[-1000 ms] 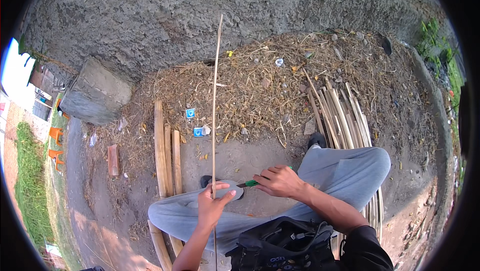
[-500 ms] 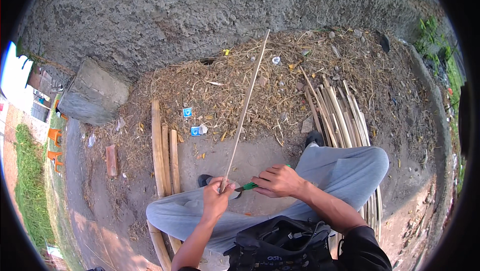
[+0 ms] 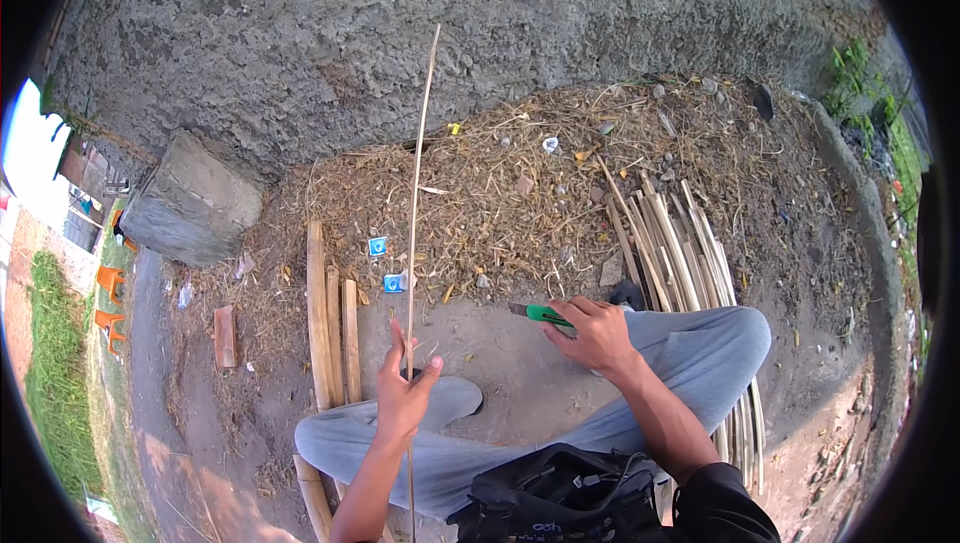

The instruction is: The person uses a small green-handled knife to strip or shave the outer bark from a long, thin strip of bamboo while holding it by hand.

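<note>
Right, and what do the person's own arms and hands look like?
The left hand and right hand are ungloved, with no watch or wristband visible. The right forearm is bare up to a loose black cloth sleeve; the left forearm shows bare nearly to the picture's lower edge. No cables show on either.

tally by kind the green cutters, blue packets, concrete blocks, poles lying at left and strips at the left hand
Green cutter: 1
Strip at left hand: 1
Blue packets: 2
Concrete block: 1
Visible poles at left: 3
Total: 8
</note>
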{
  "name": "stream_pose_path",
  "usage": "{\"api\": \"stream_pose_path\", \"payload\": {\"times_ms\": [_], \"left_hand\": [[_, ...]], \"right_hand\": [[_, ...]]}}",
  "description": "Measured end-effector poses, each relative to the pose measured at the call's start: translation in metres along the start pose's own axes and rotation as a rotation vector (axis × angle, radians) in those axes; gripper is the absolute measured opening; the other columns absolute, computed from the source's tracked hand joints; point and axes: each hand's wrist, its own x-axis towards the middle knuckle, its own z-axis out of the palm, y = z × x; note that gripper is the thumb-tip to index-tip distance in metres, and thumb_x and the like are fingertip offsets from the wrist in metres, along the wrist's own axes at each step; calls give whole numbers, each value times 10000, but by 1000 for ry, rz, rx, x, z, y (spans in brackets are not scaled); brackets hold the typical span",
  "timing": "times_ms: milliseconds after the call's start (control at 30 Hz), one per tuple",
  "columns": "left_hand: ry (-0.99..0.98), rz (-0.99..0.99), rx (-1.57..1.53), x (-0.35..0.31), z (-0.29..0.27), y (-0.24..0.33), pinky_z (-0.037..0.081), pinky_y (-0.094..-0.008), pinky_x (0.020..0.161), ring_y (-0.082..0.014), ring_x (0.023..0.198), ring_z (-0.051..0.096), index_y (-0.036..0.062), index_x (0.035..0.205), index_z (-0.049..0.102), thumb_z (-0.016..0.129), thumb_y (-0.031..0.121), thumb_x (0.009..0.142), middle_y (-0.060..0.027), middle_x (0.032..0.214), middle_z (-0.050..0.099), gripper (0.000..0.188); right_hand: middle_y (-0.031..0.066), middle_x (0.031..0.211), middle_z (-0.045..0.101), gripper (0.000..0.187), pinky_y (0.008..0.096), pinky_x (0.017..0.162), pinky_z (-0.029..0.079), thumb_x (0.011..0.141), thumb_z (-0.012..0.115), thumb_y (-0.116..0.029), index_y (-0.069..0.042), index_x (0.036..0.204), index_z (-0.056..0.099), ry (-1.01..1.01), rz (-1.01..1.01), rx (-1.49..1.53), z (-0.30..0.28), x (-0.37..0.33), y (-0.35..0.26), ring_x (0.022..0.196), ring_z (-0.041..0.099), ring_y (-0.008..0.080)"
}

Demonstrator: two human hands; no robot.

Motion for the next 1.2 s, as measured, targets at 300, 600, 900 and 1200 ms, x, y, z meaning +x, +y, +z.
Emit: {"api": "stream_pose_path", "payload": {"times_ms": [300, 600, 900, 1200], "left_hand": [[-81, -16, 161, -8, -5, -34, 524, -246, 718, -118, 940, 603, -72, 1426, 406, 780, 144, 856, -120, 1207, 572, 715], [-22, 4, 29, -8, 30, -31, 415, -193, 547, -35, 657, 544, -50, 1177, 616, 767, 23, 829, -42, 863, 635, 387], [-161, -158, 33, -13, 31, -6, 337, -189, 491, -1, 592, 463, -30, 1143, 660, 743, 87, 875, 4, 808, 617, 303], [-238, -372, -234, -49, 22, -11, 280, -195, 441, -16, 501, 382, 1, 964, 647, 607, 193, 991, 6, 760, 564, 198]], "right_hand": [[147, 850, 702, 275, 398, 593, 551, 885, 716, -260, -49, 1060, 698, -8, 325, 359, 3, -2, -22, 660, 684, 330], [154, 843, 702, 287, 398, 550, 538, 893, 715, -271, -40, 1061, 696, -93, 238, 381, 9, -9, -37, 616, 677, 325], [143, 845, 688, 291, 396, 526, 522, 908, 696, -265, -52, 1105, 678, -123, 187, 454, 11, -18, -39, 589, 656, 314], [69, 743, 615, 342, 366, 458, 489, 877, 724, -251, -69, 1163, 675, -174, -67, 360, 20, -36, -68, 523, 590, 256]]}}
